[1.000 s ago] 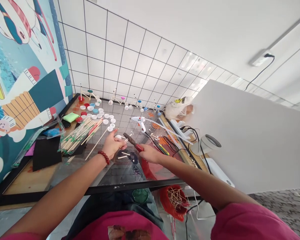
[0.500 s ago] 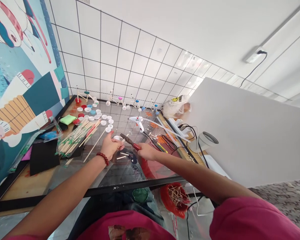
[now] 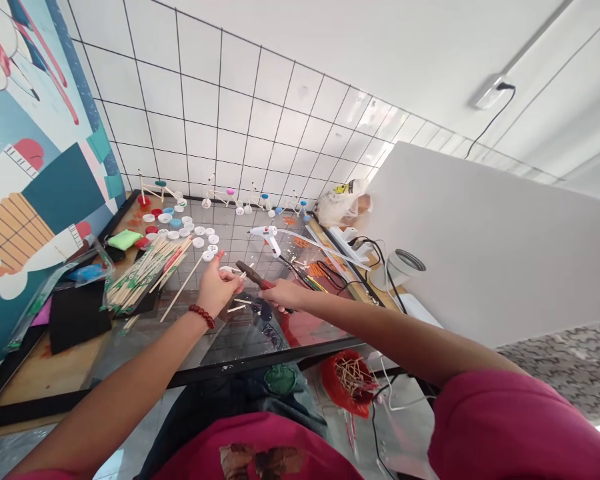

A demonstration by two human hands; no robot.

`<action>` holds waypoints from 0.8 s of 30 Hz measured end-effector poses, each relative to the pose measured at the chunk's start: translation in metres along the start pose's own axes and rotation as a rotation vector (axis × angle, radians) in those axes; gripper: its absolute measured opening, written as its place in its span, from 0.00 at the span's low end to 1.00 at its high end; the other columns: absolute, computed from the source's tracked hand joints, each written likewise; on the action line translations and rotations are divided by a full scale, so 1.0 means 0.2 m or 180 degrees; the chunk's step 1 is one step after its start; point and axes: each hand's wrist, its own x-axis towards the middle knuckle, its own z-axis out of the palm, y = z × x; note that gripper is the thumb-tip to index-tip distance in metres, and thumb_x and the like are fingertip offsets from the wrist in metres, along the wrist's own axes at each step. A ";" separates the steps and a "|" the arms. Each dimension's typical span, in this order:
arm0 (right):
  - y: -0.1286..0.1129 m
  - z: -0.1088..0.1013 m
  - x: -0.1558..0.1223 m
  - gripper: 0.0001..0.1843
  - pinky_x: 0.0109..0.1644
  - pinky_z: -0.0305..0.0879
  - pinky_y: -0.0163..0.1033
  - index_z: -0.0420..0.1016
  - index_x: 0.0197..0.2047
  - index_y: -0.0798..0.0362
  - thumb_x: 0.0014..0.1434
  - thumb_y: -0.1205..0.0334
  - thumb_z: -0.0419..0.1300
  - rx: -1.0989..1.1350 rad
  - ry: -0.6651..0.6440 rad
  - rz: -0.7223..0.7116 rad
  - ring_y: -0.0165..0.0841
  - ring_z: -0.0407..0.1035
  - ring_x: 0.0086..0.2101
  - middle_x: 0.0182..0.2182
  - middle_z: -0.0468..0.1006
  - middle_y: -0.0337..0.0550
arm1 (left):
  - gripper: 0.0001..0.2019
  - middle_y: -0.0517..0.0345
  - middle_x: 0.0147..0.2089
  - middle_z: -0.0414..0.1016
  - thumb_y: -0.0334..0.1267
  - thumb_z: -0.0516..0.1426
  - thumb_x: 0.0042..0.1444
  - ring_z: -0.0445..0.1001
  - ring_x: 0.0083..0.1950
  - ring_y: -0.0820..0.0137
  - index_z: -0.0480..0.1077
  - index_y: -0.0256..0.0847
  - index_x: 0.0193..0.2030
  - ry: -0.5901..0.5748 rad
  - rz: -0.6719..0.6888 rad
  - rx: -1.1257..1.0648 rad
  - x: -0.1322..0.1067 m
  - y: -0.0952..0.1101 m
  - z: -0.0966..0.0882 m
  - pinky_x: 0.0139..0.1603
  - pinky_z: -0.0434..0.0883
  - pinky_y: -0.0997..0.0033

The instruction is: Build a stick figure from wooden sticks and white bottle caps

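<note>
My right hand [image 3: 283,295] is closed round the red handles of a pair of pliers [image 3: 250,272]. The pliers' dark jaws meet a short wooden stick [image 3: 243,275] just beyond my left fingertips. My left hand [image 3: 219,287] pinches that stick between thumb and fingers, a red bead bracelet on its wrist. Short cut stick pieces [image 3: 237,308] lie on the glass tabletop below the hands. White bottle caps [image 3: 209,255] are close to my left fingers. Beyond the pliers a white glue gun [image 3: 266,235] rests on the table.
A pile of wooden sticks [image 3: 147,273] lies left, beside black sheets [image 3: 80,317]. Small stick-and-cap models [image 3: 160,190] line the back edge. Cables [image 3: 330,273] and a white power strip [image 3: 347,243] are on the right. A red bag of sticks [image 3: 347,380] hangs below the front edge.
The whole view has shifted slightly, so things appear further left. My hands keep their grips, and the pliers' jaws have come nearer my left fingertips at the stick.
</note>
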 end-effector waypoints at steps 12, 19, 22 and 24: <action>0.01 0.02 -0.03 0.06 0.37 0.62 0.36 0.79 0.36 0.52 0.57 0.63 0.61 -0.1012 0.0435 -0.0165 0.42 0.76 0.39 0.36 0.83 0.48 | 0.53 0.68 0.23 0.77 0.21 0.68 0.46 0.79 0.24 0.72 0.48 0.37 0.76 0.0000 -0.0056 0.0071 -0.02 0.03 0.00 0.27 0.75 0.78; -0.01 0.02 0.00 0.12 0.36 0.62 0.35 0.80 0.44 0.52 0.59 0.60 0.60 -0.1239 0.0588 -0.0226 0.41 0.78 0.41 0.41 0.84 0.48 | 0.54 0.67 0.22 0.77 0.20 0.68 0.44 0.78 0.23 0.71 0.48 0.33 0.76 0.0065 0.0035 0.0109 0.01 0.06 -0.03 0.27 0.74 0.77; -0.03 0.02 0.03 0.10 0.36 0.63 0.36 0.80 0.40 0.52 0.59 0.59 0.59 -0.1329 0.0614 -0.0285 0.41 0.78 0.39 0.38 0.85 0.48 | 0.52 0.67 0.21 0.76 0.18 0.67 0.43 0.77 0.22 0.71 0.51 0.32 0.75 0.0064 0.0003 0.0119 0.01 0.08 -0.04 0.26 0.74 0.77; -0.04 0.02 0.04 0.11 0.39 0.64 0.37 0.80 0.43 0.52 0.60 0.59 0.59 -0.1398 0.0751 -0.0343 0.43 0.78 0.42 0.41 0.84 0.50 | 0.50 0.66 0.21 0.76 0.18 0.67 0.43 0.77 0.22 0.69 0.52 0.30 0.74 0.0114 -0.0053 0.0084 0.02 0.09 -0.05 0.25 0.74 0.76</action>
